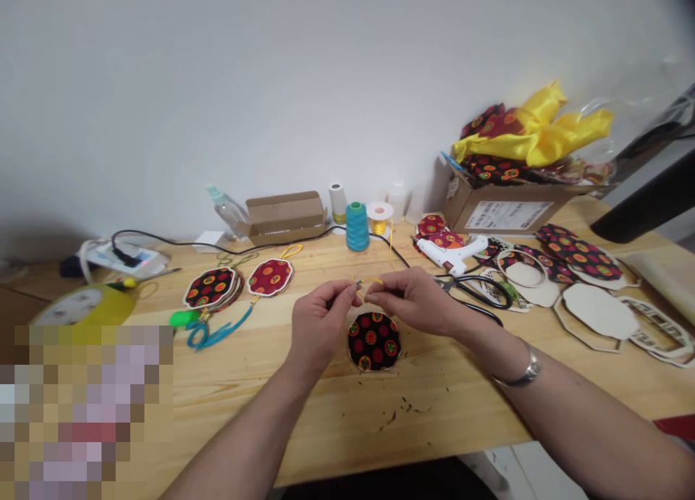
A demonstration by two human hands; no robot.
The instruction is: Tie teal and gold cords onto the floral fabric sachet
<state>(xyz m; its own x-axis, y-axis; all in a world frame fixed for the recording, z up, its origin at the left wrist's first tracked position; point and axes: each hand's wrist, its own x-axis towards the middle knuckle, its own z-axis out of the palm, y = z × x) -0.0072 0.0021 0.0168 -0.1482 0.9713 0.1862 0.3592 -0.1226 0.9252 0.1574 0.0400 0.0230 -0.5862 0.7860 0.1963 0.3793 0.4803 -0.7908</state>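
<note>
Head view: the left hand point(326, 315) and right hand point(418, 297) meet over the tabletop point(304, 442), fingertips close together, each pinching part of a thin yellow cord point(371, 280). Just below them lies the black disc point(374, 341), flat and already patterned; whether the cord is joined to it cannot be told. To the left, the black stack point(211, 286) and the red stack point(271, 276) look further along, with loops at the top; a teal tassel point(217, 335) lies beside the black one. The bare plate point(600, 310) on the right seems untouched, with no cloth or cord on it, so much looks undone there.

The glue gun point(450, 252) and scissors point(481, 291) lie right of the hands. Teal thread point(357, 229) stands beside a yellow spool point(378, 225) towards the back, near an open carton point(285, 214). Dark scraps point(407, 409) dot the pale wood near the front edge. Behind rises a plain wall point(271, 87); at the right, yellow cloth point(537, 134) spills over a box point(504, 207). The lower left corner is pixelated.
</note>
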